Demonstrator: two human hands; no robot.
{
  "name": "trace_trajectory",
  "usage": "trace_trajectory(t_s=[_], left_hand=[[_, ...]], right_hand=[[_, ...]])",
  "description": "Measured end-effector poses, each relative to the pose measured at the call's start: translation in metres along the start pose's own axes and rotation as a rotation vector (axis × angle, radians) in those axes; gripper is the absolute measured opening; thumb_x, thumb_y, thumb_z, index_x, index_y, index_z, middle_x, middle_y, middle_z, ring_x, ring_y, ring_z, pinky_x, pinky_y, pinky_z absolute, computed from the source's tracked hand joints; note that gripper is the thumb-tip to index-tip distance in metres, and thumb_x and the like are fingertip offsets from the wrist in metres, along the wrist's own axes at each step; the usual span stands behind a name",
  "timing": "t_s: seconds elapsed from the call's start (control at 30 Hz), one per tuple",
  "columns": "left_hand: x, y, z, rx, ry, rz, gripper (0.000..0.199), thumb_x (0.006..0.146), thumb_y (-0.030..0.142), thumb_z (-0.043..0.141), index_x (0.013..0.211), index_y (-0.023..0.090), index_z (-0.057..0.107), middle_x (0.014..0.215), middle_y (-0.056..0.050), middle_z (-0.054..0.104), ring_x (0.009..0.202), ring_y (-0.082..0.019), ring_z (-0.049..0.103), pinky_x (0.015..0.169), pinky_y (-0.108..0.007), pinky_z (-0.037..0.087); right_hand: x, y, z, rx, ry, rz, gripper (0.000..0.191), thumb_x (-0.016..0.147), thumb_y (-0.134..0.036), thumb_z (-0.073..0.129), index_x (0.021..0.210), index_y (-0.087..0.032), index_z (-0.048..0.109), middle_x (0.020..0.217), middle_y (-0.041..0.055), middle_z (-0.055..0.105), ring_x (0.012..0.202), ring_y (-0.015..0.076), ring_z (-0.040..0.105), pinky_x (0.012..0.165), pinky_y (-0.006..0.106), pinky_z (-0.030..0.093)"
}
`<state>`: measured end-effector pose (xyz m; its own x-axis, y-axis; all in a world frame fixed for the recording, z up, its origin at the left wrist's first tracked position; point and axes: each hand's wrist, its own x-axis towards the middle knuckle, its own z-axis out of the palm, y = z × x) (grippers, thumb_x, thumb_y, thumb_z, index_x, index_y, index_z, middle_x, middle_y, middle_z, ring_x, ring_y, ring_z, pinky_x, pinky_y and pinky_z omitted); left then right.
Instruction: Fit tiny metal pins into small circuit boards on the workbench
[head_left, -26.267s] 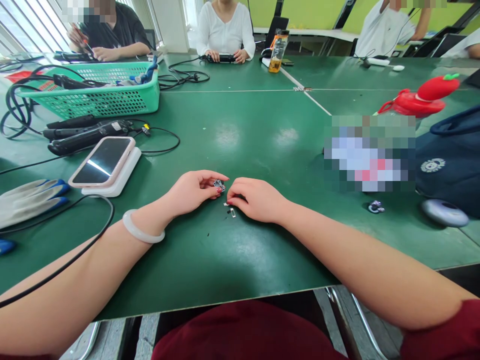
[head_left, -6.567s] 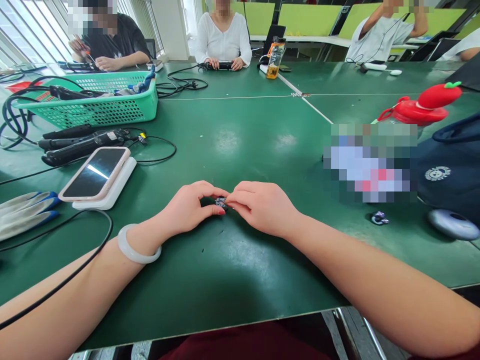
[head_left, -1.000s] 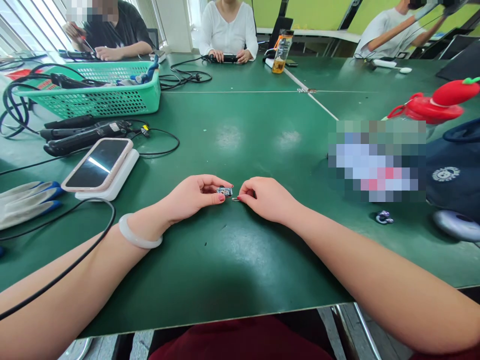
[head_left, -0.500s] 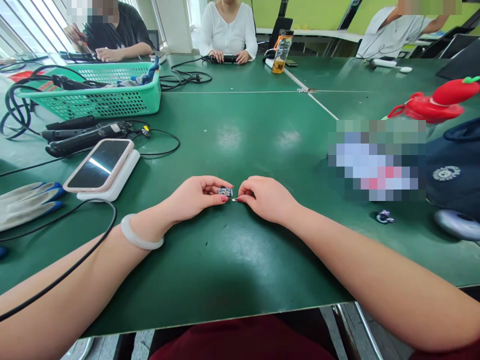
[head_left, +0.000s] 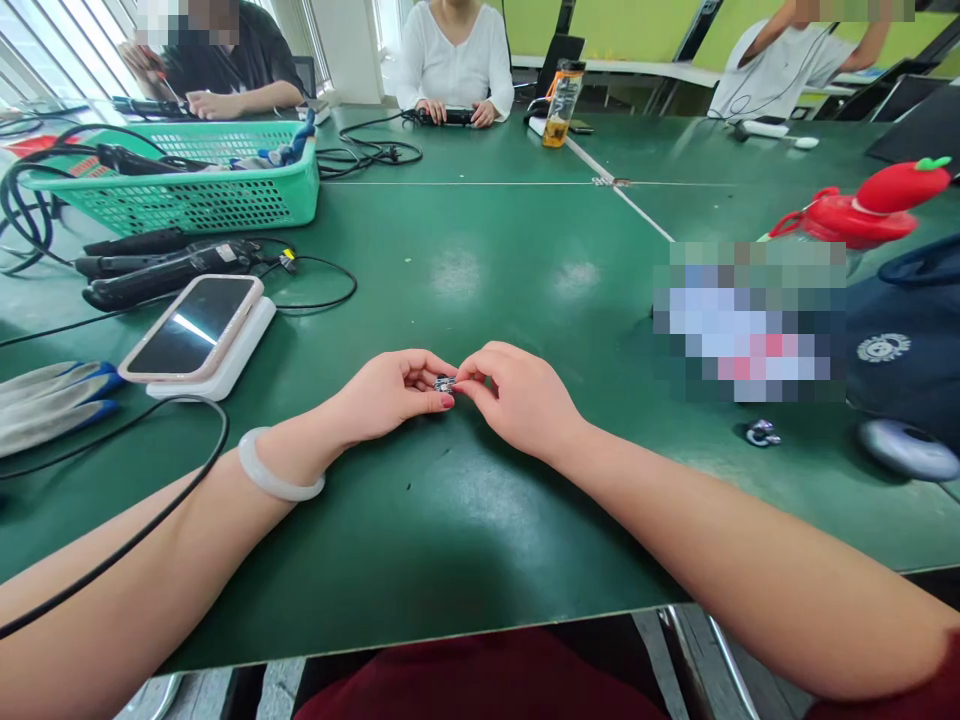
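Observation:
Over the green table (head_left: 480, 570), my left hand (head_left: 390, 395) is closed, pinching a small circuit board (head_left: 444, 384) between thumb and fingers. The board's blue-grey face shows light and dark parts, and the fingers cover much of it. My right hand (head_left: 517, 395) comes in from the right with thumb and forefinger pinched together at the board's right end. The small pale piece it held earlier is now hidden by the fingertips. Both hands nearly meet at the board, just above the tabletop.
On the left are a phone (head_left: 196, 322) on a white box (head_left: 247, 345), gloves (head_left: 56, 405), black handheld tools (head_left: 172, 270) and a green basket (head_left: 225, 195). A black cable (head_left: 180, 480) crosses my left forearm. A dark bag (head_left: 900, 350) lies right. People sit across the table.
My right hand has moved left and slightly up, closing the gap to the board. The small pale piece at its fingertips has gone out of sight. My left hand keeps its hold.

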<state>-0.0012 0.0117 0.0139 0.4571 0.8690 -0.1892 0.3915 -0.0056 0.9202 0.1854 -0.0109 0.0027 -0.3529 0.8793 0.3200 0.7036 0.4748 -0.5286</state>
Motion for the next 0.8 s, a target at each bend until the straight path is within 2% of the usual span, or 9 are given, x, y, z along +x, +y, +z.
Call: trace_trajectory(t_s=[0.4, 0.53, 0.67, 0.8], left_hand=[[-0.0004, -0.0019, 0.0001, -0.032, -0.008, -0.005, 0.029, 0.069, 0.028, 0.071, 0.095, 0.015, 0.066, 0.074, 0.0, 0.064, 0.069, -0.011, 0.059, 0.071, -0.028, 0.05], [-0.0001, -0.0027, -0.0001, -0.053, 0.017, -0.007, 0.034, 0.071, 0.031, 0.07, 0.102, 0.016, 0.066, 0.079, -0.002, 0.066, 0.07, -0.011, 0.058, 0.071, -0.028, 0.049], [0.0002, -0.0022, 0.0004, -0.062, 0.047, -0.013, 0.038, 0.074, 0.031, 0.067, 0.11, 0.017, 0.066, 0.086, -0.004, 0.069, 0.07, -0.011, 0.058, 0.074, -0.029, 0.05], [-0.0006, -0.0003, 0.0005, -0.029, 0.031, 0.01, 0.042, 0.078, 0.034, 0.064, 0.116, 0.018, 0.065, 0.095, -0.005, 0.07, 0.071, -0.012, 0.057, 0.079, -0.032, 0.05]], right_hand=[[-0.0009, -0.0014, -0.0006, 0.001, 0.041, -0.032, 0.012, 0.085, -0.023, 0.057, 0.08, -0.02, 0.068, 0.078, 0.0006, 0.064, 0.068, 0.0108, 0.053, 0.063, 0.024, 0.038], [-0.0007, 0.0008, -0.0038, 0.033, 0.062, -0.004, 0.013, 0.086, -0.025, 0.056, 0.086, -0.02, 0.068, 0.08, 0.0012, 0.063, 0.067, 0.0107, 0.052, 0.063, 0.025, 0.039], [0.0006, 0.0052, -0.0044, 0.034, 0.027, 0.071, 0.018, 0.081, -0.034, 0.064, 0.093, -0.02, 0.067, 0.084, 0.001, 0.062, 0.062, 0.0096, 0.049, 0.06, 0.025, 0.038], [0.0018, 0.0055, -0.0011, 0.015, 0.005, 0.059, 0.017, 0.081, -0.035, 0.063, 0.089, -0.02, 0.066, 0.081, 0.0008, 0.061, 0.063, 0.0099, 0.049, 0.061, 0.025, 0.038]])
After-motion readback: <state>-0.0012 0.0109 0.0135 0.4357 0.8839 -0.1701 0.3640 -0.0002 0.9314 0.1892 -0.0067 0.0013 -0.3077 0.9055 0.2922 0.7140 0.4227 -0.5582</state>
